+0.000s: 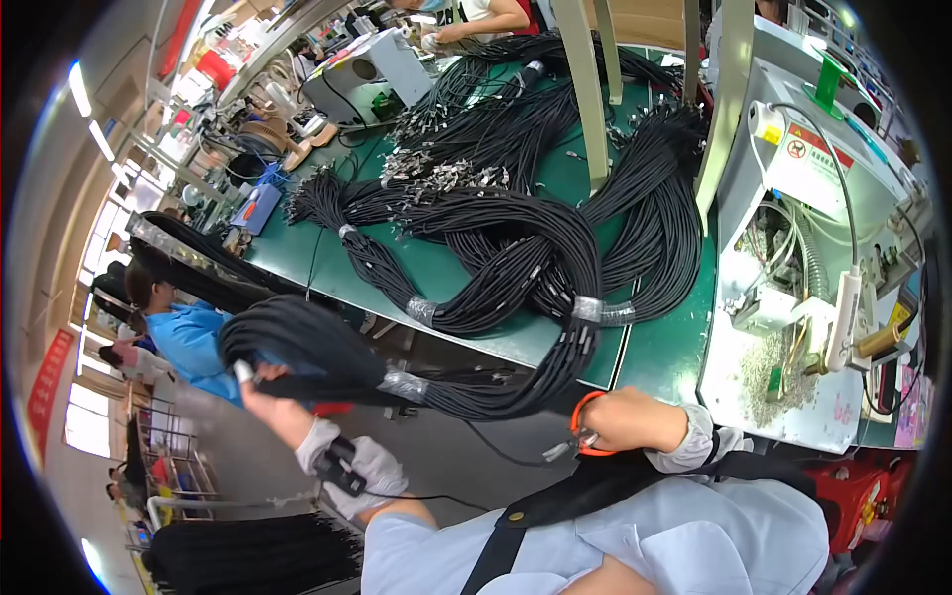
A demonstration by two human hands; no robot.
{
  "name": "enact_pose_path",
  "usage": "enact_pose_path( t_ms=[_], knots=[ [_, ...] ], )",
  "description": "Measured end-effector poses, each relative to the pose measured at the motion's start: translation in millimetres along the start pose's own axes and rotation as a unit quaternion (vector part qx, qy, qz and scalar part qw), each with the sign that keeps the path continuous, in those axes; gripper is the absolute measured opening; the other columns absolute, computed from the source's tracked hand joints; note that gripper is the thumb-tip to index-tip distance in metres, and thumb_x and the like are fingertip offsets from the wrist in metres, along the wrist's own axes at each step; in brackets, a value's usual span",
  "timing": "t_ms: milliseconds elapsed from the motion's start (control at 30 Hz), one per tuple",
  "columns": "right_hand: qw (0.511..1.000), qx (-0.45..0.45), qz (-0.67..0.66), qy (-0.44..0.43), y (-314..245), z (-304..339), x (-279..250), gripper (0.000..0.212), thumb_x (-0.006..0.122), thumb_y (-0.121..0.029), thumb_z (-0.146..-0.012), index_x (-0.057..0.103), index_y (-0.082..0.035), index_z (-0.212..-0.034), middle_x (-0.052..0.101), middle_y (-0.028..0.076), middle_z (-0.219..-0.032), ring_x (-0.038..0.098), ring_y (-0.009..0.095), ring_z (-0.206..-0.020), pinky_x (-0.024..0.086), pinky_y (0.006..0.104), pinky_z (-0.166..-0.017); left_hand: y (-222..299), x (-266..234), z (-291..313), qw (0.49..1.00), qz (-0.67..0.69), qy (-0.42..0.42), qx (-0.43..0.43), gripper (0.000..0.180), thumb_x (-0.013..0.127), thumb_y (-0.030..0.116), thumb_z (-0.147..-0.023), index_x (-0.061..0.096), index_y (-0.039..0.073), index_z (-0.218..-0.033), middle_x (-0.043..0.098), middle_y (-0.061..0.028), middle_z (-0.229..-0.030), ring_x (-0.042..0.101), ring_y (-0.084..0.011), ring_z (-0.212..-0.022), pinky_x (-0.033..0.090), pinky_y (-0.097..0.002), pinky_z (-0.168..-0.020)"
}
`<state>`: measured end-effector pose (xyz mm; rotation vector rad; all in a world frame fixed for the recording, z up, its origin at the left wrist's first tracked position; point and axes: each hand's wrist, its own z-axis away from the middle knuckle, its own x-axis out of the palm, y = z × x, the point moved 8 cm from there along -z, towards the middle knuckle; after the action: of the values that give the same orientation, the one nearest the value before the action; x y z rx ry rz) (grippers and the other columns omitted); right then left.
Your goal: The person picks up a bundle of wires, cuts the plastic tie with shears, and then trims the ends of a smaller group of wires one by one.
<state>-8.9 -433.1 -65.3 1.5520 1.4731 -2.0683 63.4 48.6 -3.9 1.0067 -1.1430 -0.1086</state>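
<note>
Holding cable bundle (pixel 327 362) in my closed left hand (pixel 270 397) | right hand (pixel 635 418) gripping orange scissors (pixel 585 431) | green table (pixel 654 347) just beyond

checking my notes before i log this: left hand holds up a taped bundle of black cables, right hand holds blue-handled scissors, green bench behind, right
Not quite: in the head view the scissors in the right hand have orange handles, not blue. The rest holds: the left hand holds up a taped bundle of black cables, with the green bench behind.
</note>
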Motion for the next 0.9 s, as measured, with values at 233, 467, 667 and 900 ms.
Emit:
enact_pose_path(
  t_ms=[233, 467, 667, 900],
  knots=[
    [0.983, 0.176, 0.040, -0.022, 32.8, 17.2, 6.3, 0.019, 0.058, -0.018, -0.073, 0.058, -0.006, -0.087, 0.062, 0.012, -0.076, 0.061, 0.027, -0.063, 0.048, 0.0350, -0.052, 165.7, 26.3, 109.3, 0.957, -0.037, -0.139, 0.253, 0.025, 0.055, 0.027, -0.079, 0.053, 0.001, -0.081, 0.050, -0.0054, -0.067, 0.049, -0.0182, -0.060, 0.042, -0.0321, -0.059],
    [0.682, 0.232, -0.521, 0.457, 98.5, -22.4, -43.8, 0.030, 0.053, -0.032, -0.086, 0.055, -0.002, -0.085, 0.060, 0.005, -0.074, 0.059, 0.013, -0.070, 0.046, 0.0239, -0.058, 162.9, 95.0, 229.4, 0.741, -0.318, 0.052, 0.589, 0.041, 0.049, 0.017, -0.080, 0.048, -0.008, -0.113, 0.053, -0.0180, -0.107, 0.054, -0.0253, -0.095, 0.047, -0.0357, -0.083],
    [0.840, 0.288, -0.336, 0.314, 95.5, -55.2, -60.6, 0.025, 0.058, -0.030, -0.083, 0.056, -0.005, -0.083, 0.055, 0.001, -0.071, 0.053, 0.009, -0.059, 0.045, 0.0239, -0.057, 159.4, 94.9, 264.3, 0.767, -0.272, 0.034, 0.580, 0.041, 0.050, 0.016, -0.080, 0.047, -0.007, -0.114, 0.052, -0.0185, -0.108, 0.054, -0.0251, -0.095, 0.046, -0.0354, -0.083],
    [0.669, 0.033, -0.636, 0.384, 28.2, -129.3, -83.0, 0.015, 0.066, -0.017, -0.075, 0.055, -0.006, -0.075, 0.051, -0.001, -0.066, 0.046, 0.008, -0.054, 0.037, 0.0239, -0.050, 146.0, 83.6, 280.8, 0.806, -0.221, 0.012, 0.549, 0.041, 0.051, 0.015, -0.080, 0.047, -0.007, -0.115, 0.051, -0.0190, -0.110, 0.053, -0.0249, -0.096, 0.046, -0.0350, -0.083]
  ],
)
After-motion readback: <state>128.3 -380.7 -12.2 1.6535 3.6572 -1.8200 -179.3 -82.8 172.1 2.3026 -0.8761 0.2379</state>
